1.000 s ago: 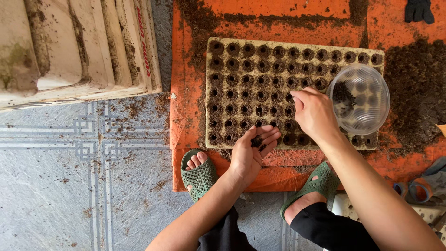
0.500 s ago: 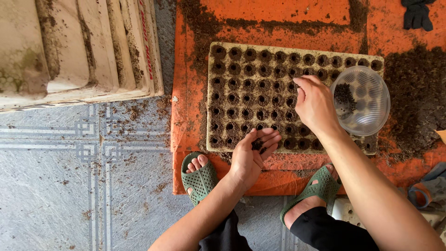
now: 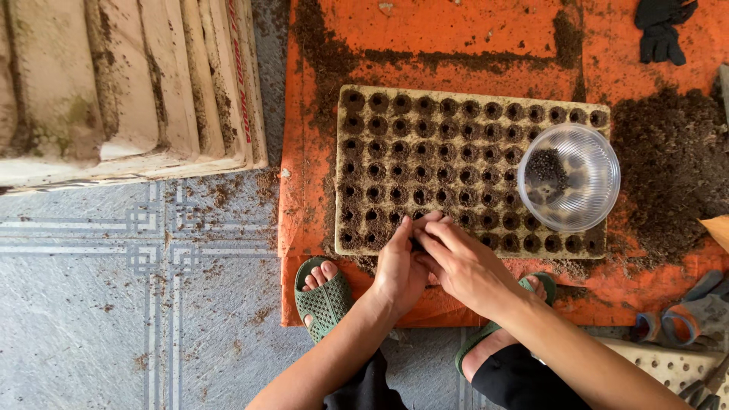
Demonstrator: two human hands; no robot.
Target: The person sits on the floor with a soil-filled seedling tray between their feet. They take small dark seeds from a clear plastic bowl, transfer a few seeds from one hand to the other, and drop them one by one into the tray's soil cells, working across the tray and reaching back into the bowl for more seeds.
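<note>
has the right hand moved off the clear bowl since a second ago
Yes. The right hand has left the clear bowl and come down to the seed tray's near edge, meeting the left hand.

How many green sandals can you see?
2: one green sandal on the foot at the orange mat's near edge, left of the hands; the other mostly hidden under the right forearm.

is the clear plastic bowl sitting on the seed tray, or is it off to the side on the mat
Touching. The head view shows the clear bowl resting on the right end of the seed tray, its soil-filled cells visible through the bowl's bottom, not on the orange mat.
</note>
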